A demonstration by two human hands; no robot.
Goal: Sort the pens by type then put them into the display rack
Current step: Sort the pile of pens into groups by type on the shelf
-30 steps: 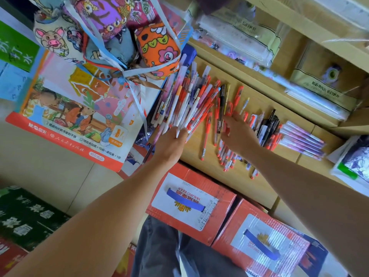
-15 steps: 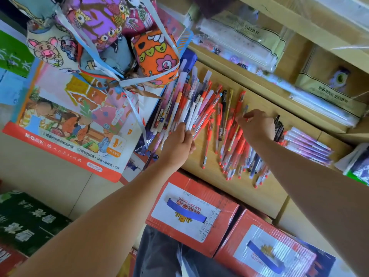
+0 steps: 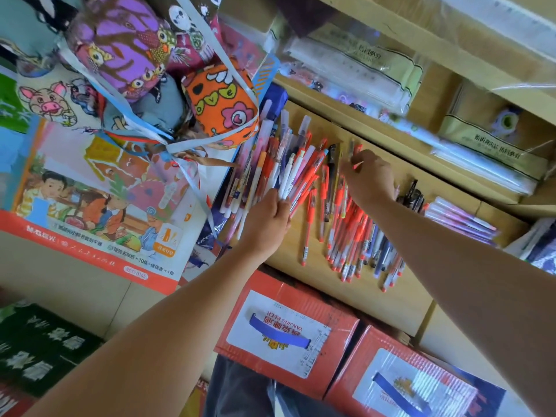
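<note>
Head view: left hand (image 3: 266,219) grips pen bundle (image 3: 282,164); right hand (image 3: 371,179) seemingly pinches red pen (image 3: 358,150)

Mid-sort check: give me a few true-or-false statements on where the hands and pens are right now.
1. The left hand grips a fanned bundle of pens. True.
2. The right hand is empty. False: it pinches a red pen.
3. Loose red pens lie on the wooden shelf. True.
4. The purple pens lie left of the bundle. False: they lie at the far right, past the right arm.
5. The boxes under the shelf are green. False: they are red.
</note>
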